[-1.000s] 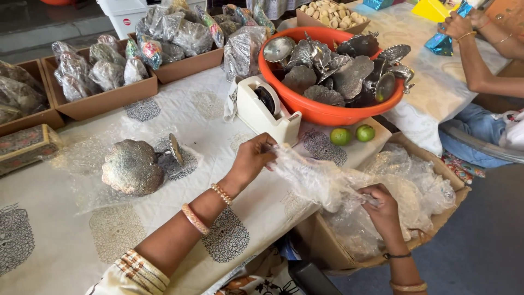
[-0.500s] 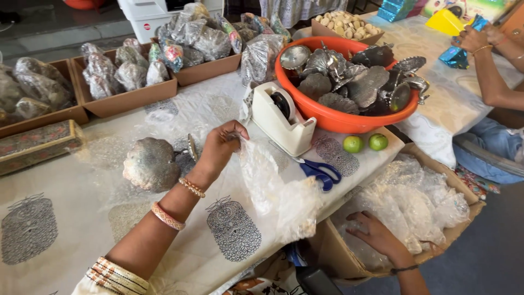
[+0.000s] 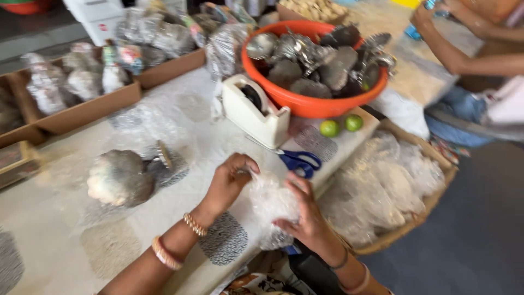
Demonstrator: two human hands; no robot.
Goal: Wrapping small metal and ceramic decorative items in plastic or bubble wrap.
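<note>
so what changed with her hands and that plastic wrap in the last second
The right hand came up out of the box of wrap and took hold of the bubble wrap sheet, which the left hand brought nearer. The shell dish, tape dispenser and scissors stayed put.

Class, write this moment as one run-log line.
left hand: grips bubble wrap | right hand: grips bubble wrap | nearby: blue scissors, tape dispenser

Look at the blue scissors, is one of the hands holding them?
No. The blue-handled scissors lie alone on the table beside the tape dispenser, while the left hand and right hand both grip a clear plastic sheet.
</note>
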